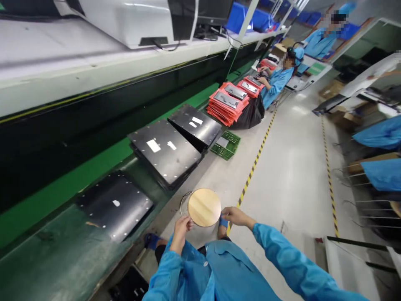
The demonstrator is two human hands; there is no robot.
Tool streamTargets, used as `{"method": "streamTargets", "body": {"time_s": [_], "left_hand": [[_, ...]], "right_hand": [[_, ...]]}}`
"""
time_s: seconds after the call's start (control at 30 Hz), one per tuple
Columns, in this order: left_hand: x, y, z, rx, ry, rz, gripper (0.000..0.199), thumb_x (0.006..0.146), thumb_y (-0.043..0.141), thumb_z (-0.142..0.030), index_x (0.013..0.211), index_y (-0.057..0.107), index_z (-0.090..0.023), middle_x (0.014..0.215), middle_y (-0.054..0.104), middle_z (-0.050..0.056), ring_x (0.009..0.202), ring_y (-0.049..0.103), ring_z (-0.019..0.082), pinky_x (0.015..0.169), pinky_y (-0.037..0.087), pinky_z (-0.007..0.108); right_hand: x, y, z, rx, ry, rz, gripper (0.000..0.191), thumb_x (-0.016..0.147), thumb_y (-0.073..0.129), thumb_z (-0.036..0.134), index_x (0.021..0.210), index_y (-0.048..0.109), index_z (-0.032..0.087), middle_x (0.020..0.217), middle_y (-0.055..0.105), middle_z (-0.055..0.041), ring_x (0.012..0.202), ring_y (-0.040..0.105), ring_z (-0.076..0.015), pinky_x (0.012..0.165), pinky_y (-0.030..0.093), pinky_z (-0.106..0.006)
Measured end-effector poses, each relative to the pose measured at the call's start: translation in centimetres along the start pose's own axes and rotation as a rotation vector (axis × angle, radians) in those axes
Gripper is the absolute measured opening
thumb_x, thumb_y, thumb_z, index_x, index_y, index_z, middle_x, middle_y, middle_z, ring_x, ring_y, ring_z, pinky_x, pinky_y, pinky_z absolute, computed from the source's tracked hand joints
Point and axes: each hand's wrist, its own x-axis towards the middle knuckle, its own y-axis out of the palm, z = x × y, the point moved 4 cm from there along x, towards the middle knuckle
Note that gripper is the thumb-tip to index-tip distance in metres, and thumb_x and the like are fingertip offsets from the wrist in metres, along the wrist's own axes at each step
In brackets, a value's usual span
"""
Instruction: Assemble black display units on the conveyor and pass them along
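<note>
A round wooden stool seat (204, 207) is in front of my body, low over the floor. Beside its lower left edge is my left hand (182, 229), its fingers curled together; whether they grip anything is too small to tell. My right hand (234, 216) is just off the seat's right edge, thumb and fingers drawn together, with their contents unclear. To the left, a black panel (119, 205) lies on the green bench (59, 251). Two stacks of black panels, a nearer one (166, 148) and a farther one (196, 125), carry white labels.
A green crate (226, 144) stands on the floor past the stacks. Red-wrapped parts (227, 102) are piled farther along the bench, where a seated person (277, 83) in blue works. Yellow-black tape (257, 156) marks the aisle. A white shelf (103, 67) runs above the bench.
</note>
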Motion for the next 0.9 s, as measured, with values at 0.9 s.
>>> {"method": "streamTargets", "body": {"time_s": [0.9], "left_hand": [[11.9,28.6,-2.6,-0.761,-0.009,-0.243,0.027,0.091,0.070,-0.039,0.079,0.066,-0.015,0.068,0.066,0.006,0.059,0.065,0.016,0.058,0.049,0.024]], "right_hand": [[37.4,-48.1,13.8,0.266,-0.472,-0.236,0.047,0.079,0.079,0.060,0.088,0.077,0.014,0.093,0.078,-0.0160,0.085,0.071,-0.0217,0.079,0.057,-0.032]]}}
